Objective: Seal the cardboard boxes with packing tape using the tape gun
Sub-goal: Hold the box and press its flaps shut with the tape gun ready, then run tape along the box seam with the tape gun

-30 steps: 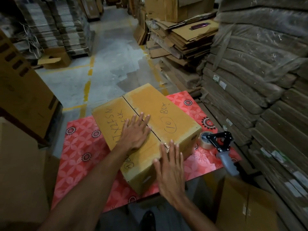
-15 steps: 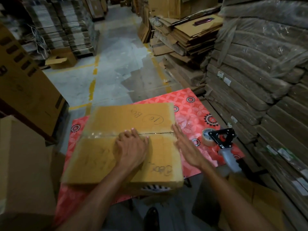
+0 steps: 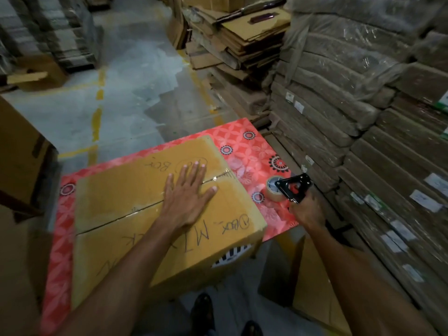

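Note:
A brown cardboard box (image 3: 126,197) with handwriting on its closed top flaps lies on a table covered in red patterned cloth (image 3: 252,151). Its near corner hangs over the table's front edge. My left hand (image 3: 188,192) lies flat with spread fingers across the centre seam, near the box's right end. To the right of the box, my right hand (image 3: 306,209) grips the handle of the black tape gun (image 3: 294,187), which rests on the cloth. A roll of brown tape (image 3: 272,191) sits in the gun, facing the box.
Tall stacks of wrapped flat cardboard (image 3: 363,117) stand close on the right. Loose flattened cartons (image 3: 242,44) are piled behind the table. Large boxes (image 3: 21,151) stand at the left. A carton (image 3: 308,287) sits on the floor below my right arm. My shoes (image 3: 203,311) show under the table.
The box has turned further on the table. My left hand went from curled to flat on the seam. My right hand left the box's edge and took hold of the tape gun handle.

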Motion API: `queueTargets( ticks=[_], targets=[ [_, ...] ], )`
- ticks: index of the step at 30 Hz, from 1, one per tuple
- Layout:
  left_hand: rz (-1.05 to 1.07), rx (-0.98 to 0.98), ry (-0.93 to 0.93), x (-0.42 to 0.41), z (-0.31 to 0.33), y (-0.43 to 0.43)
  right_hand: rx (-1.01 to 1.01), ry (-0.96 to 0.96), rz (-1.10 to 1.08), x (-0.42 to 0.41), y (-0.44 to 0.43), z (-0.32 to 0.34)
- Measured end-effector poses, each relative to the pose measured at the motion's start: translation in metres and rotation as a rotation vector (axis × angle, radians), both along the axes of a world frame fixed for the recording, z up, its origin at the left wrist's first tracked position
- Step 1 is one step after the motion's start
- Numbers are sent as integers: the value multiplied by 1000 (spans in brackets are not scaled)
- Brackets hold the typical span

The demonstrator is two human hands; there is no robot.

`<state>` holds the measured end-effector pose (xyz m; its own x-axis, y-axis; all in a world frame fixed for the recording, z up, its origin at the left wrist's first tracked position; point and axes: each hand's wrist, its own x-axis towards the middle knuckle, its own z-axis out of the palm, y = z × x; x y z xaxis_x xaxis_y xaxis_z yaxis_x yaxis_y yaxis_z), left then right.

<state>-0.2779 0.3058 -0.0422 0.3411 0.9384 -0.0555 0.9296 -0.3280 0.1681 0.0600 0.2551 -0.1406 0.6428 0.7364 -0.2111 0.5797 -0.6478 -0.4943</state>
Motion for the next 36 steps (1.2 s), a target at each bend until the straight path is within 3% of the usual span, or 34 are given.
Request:
queueTargets(
  ticks=[2,8,13,17,19,21,22,24,26,28,36],
  targets=[
    [21,-7,-5,7,-1,16,-178,-1,30,13,-4,-24],
    [27,-5,8,16,-4,41,-315,33,89,39,18,-105],
    [30,6,9,16,-4,44,-267,142,75,4,29,-20],
    [22,-38,22,17,4,48,-25,395,36,-4,54,50],
    [-2,-49,-38,16,14,57,112,678,31,-22,63,91],
    [35,-14,-274,20,27,73,165,961,116,-51,67,141],
    [115,-93,-510,23,37,83,168,1042,188,-65,68,165],
    [317,-512,-1147,32,65,101,175,1128,294,-87,70,194],
    [460,-892,-1549,31,85,114,176,1165,340,-109,71,207],
    [508,-981,-1636,24,96,122,200,1188,379,-126,73,211],
    [574,-1171,-1644,-3,85,132,247,1106,456,-143,75,195]
  ],
)
